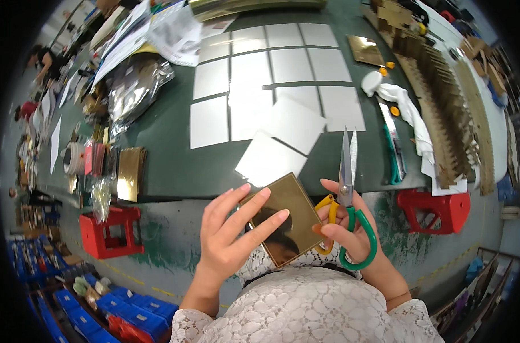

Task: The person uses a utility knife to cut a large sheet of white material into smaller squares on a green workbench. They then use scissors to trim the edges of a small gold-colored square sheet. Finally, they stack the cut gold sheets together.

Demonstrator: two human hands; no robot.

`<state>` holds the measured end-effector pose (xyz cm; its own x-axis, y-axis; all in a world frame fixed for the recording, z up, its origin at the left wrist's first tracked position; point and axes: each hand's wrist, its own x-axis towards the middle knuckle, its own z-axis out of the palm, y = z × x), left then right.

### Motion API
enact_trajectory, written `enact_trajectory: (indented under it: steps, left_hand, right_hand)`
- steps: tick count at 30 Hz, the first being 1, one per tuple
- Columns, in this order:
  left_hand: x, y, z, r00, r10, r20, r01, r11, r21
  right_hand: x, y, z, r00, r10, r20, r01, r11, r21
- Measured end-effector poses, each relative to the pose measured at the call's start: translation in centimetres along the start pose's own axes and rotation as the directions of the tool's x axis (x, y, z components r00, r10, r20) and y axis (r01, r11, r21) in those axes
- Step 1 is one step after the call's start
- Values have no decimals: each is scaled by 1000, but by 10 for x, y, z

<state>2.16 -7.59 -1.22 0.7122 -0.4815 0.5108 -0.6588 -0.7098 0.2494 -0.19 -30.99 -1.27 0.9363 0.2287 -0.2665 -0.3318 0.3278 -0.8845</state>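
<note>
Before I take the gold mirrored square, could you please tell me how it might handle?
The gold mirrored square is probably stiff, as its edges look straight beneath the spread fingers of the left hand. Its glossy, reflective face may be slippery. It looks thin, so perhaps fairly light for its size.

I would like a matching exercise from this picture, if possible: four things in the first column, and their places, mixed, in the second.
Things
1. Scissors
2. Shiny gold plate
3. White squares
4. Red stools

Places
A. On the floor, close to the table
B. Under the spread fingers of the left hand
C. In the right hand, blades pointing away from the body
D. On the green table, mostly in rows

Right pairs: 1-C, 2-B, 3-D, 4-A
</note>
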Motion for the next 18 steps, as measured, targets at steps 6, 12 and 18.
enact_trajectory:
  steps: [6, 12, 18]
  left_hand:
    - [8, 25, 40, 808, -587, 40, 413, 518, -749]
    - [-1, 33, 50, 578, -262, 773, 667, -393, -633]
    - [40, 33, 51, 614, -317, 723, 589, -427, -686]
  right_hand:
    - [-20, 0, -13, 966, -155, -204, 135, 985, -111]
    - [-29, 2, -21, 949, -215, -229, 174, 967, -186]
    - [-40, 5, -38, 981, -122, -151, 97, 982, -165]
